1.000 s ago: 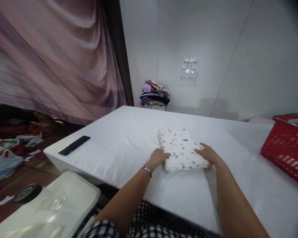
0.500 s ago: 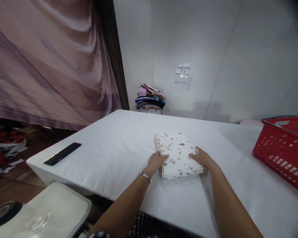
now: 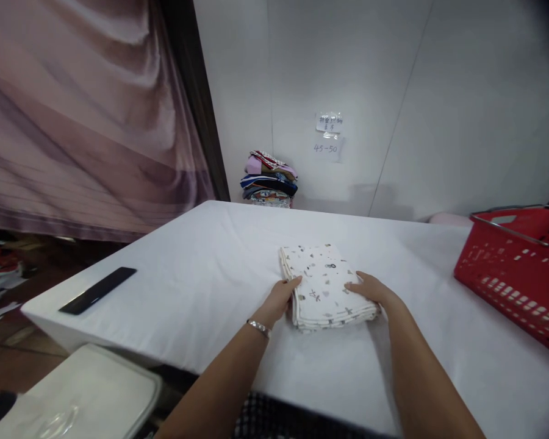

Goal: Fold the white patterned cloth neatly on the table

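A folded white cloth (image 3: pixel 324 286) with small grey and brown printed figures lies on the white-covered table (image 3: pixel 187 262). Its layers show along the near and left edges. My left hand (image 3: pixel 280 297) grips the left side, thumb over the edge, its other fingers mostly hidden beside the layers. On the right side my right hand (image 3: pixel 373 288) holds the cloth, thumb and a finger on the top face and the rest out of sight along the edge. A silvery bracelet (image 3: pixel 259 328) circles my left wrist.
At the right stands a red plastic basket (image 3: pixel 507 268). A pile of folded clothes (image 3: pixel 269 180) rises behind the table's far edge. A black flat bar (image 3: pixel 98 291) lies near the left corner. A white stool-like surface (image 3: pixel 96 390) is at lower left, beneath a pink curtain (image 3: pixel 82 122) further back.
The view has shifted slightly, so most things sit a little further left. My left hand has slid a little up along the cloth's side; the right hand keeps its place.
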{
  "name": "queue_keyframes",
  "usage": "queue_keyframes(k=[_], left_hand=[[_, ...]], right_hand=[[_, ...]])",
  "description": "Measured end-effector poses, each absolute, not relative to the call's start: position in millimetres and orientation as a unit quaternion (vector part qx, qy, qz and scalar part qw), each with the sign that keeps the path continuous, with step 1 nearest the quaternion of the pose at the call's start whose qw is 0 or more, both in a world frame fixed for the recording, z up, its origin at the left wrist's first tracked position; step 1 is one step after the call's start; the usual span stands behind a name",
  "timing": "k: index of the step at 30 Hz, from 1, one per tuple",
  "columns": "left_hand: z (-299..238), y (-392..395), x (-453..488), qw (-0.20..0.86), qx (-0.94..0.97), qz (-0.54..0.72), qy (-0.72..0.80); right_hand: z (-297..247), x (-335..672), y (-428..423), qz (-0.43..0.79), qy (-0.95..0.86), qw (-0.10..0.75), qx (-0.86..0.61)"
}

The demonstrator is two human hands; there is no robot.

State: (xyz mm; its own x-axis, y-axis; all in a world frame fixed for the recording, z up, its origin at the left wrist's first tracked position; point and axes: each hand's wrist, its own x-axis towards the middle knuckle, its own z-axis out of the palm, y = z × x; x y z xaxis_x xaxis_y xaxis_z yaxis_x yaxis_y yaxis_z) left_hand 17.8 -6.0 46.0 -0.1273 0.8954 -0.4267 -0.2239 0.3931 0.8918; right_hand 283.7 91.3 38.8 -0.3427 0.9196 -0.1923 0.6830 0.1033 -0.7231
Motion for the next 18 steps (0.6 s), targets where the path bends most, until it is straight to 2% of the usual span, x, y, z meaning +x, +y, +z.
queue_keyframes(k=[4, 11, 16, 18], left_hand=[[47.1, -7.0, 19.5, 0.632, 0.271, 0.461, 0.56], [52.4, -10.8, 17.9, 0.544, 0.295, 0.427, 0.66], [47.7, -30.1, 30.8, 0.627, 0.276, 0.411, 0.601], [47.1, -37.0, 26.6, 0.652, 0.303, 0.366, 0.591]], right_hand=[[40.2, 281.6, 89.7, 0.331, -0.717, 0.156, -0.594], [40.1, 275.6, 89.2, 0.313, -0.715, 0.171, -0.601], [39.7, 285.9, 91.6, 0.325, -0.704, 0.163, -0.61], [40.6, 291.0, 91.8, 0.348, -0.692, 0.162, -0.612]])
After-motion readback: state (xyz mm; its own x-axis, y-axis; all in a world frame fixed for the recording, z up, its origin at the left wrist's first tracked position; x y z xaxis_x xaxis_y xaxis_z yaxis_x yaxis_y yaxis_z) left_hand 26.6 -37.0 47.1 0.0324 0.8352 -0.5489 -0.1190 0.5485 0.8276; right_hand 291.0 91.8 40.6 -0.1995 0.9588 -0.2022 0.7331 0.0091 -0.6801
